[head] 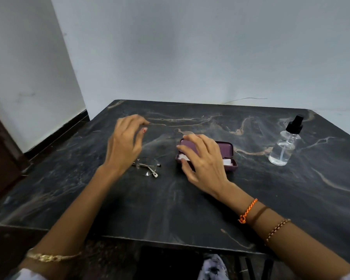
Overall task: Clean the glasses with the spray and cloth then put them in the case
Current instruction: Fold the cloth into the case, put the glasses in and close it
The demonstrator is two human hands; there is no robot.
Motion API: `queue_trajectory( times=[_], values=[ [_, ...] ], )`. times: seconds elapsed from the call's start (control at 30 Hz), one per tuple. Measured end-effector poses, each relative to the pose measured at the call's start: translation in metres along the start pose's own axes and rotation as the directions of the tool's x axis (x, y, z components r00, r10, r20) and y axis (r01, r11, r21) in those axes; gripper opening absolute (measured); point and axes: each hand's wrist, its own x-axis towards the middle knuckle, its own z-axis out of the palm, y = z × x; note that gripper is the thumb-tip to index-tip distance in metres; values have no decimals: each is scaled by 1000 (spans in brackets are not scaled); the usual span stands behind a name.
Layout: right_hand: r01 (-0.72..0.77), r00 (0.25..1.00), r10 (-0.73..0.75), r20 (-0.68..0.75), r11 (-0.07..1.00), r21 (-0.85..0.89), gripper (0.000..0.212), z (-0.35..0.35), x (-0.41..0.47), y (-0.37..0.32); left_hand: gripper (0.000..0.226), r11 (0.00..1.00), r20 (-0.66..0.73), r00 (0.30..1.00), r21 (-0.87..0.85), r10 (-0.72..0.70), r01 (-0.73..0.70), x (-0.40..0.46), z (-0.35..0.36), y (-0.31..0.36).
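Observation:
Thin-rimmed glasses lie folded on the dark marble table, left of centre. My left hand hovers just above and behind them, fingers apart and loosely curled, with nothing clearly in it. A purple glasses case sits open at the centre, with a white cloth showing inside. My right hand covers the case's left half, fingers on the raised lid and thumb at the front edge of the base. A clear spray bottle with a black pump top stands upright at the right.
The table stands in a corner, with pale walls behind and to the left. A dark wooden door frame is at the far left. The table's front edge runs just above my lap.

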Motion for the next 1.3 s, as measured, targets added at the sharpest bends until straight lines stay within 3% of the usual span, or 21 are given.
queue_trajectory(
  times=[0.23,0.37,0.57,1.03,1.17,1.3],
  values=[
    [-61,956,78,283,996,-68,18,16,10,-37,19,966,168,977,245,-132,89,-43,-39,-77],
    [-38,955,65,289,994,-98,15,23,10,-44,20,955,241,942,239,-235,177,-45,-36,-80],
    [-29,962,48,268,997,-73,12,29,9,-43,15,958,388,903,274,-185,79,-46,-36,-85],
    [-43,969,52,243,998,-41,9,28,10,-44,13,978,367,924,207,-107,31,-44,-33,-85],
    [-72,975,76,210,997,-26,8,26,8,-44,14,984,298,951,173,-78,26,-48,-33,-82],
    [-203,973,191,127,975,91,6,20,10,-40,19,992,144,986,108,-88,73,-46,-33,-70]
  ],
)
